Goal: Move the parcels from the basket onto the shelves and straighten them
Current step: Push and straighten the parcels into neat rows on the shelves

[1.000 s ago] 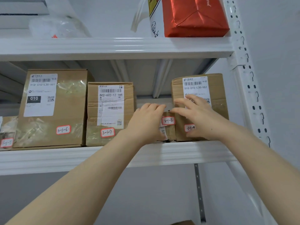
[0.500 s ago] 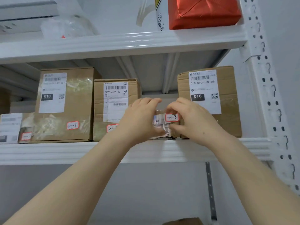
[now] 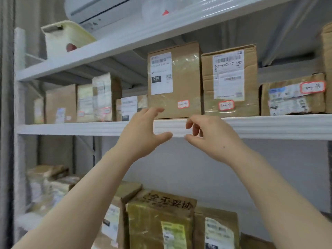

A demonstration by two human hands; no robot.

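Cardboard parcels stand in a row on the middle white shelf. A tall box with a "010" label is in the centre, a box marked "502-602-12" stands to its right, and a small low parcel with a red-edged sticker lies further right. My left hand is open in front of the shelf edge, fingertips near the tall box's lower left corner. My right hand is open just below that box, fingers curled, holding nothing. The basket is out of view.
More parcels fill the left of the middle shelf. The top shelf carries a white lidded tub under an air conditioner. Taped parcels crowd the lower shelf. A grey upright bounds the left side.
Both hands let go of the small parcel and shifted left to the tall "010" box. The view swung left, showing the shelf's left half and the lower shelf.
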